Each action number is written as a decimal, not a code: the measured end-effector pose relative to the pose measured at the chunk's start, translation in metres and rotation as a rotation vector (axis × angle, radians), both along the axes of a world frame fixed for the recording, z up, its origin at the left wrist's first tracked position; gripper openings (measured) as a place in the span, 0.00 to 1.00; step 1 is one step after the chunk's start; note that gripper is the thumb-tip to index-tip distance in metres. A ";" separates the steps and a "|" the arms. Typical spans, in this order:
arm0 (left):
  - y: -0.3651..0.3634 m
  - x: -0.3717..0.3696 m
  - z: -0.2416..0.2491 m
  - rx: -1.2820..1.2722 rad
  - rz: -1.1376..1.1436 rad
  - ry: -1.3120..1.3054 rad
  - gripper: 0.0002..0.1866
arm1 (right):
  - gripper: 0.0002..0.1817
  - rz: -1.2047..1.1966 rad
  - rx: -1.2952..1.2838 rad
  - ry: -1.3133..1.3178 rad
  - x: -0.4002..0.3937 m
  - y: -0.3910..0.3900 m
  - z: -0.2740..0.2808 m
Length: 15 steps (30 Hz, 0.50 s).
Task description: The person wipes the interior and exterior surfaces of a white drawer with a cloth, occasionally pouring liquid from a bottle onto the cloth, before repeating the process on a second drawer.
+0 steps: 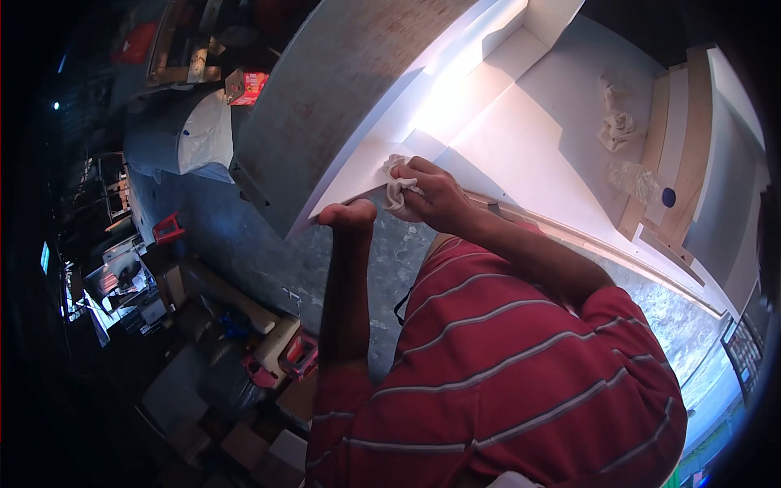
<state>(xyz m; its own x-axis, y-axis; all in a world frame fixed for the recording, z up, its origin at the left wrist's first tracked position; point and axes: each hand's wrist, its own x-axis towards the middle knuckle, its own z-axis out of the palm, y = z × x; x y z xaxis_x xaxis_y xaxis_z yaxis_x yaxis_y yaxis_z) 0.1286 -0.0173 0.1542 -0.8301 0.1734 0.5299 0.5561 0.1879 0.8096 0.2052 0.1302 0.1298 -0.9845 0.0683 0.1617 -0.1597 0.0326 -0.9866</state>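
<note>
My right hand point(439, 195) is closed around a crumpled white cloth point(399, 183), held against the white inner face near the lower edge of a large cabinet-like piece point(366, 167). Just left of it, my left hand point(350, 215) is at the bottom edge of that piece, its thumb pointing left. Most of the left fingers are hidden, so their grip does not show. The outer side panel point(342, 89) of the piece is grey and stained. Bright light falls across its white inside.
Crumpled cloths point(617, 130), clear plastic point(634, 180) and a dark blue round lid point(669, 198) lie on the white surface at right, beside wooden strips point(691, 146). A red stool point(168, 228) stands on the grey floor point(260, 252). Boxes and clutter fill the lower left.
</note>
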 end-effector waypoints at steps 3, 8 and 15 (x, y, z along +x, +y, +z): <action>0.000 0.000 0.001 0.002 0.000 -0.007 0.45 | 0.13 -0.025 0.134 0.063 -0.003 0.002 -0.021; 0.013 0.004 0.019 -0.022 0.044 0.002 0.45 | 0.15 -0.031 0.125 0.087 0.002 0.003 -0.002; 0.019 0.003 0.027 -0.026 0.076 0.007 0.45 | 0.15 -0.043 0.301 0.160 -0.004 0.004 0.003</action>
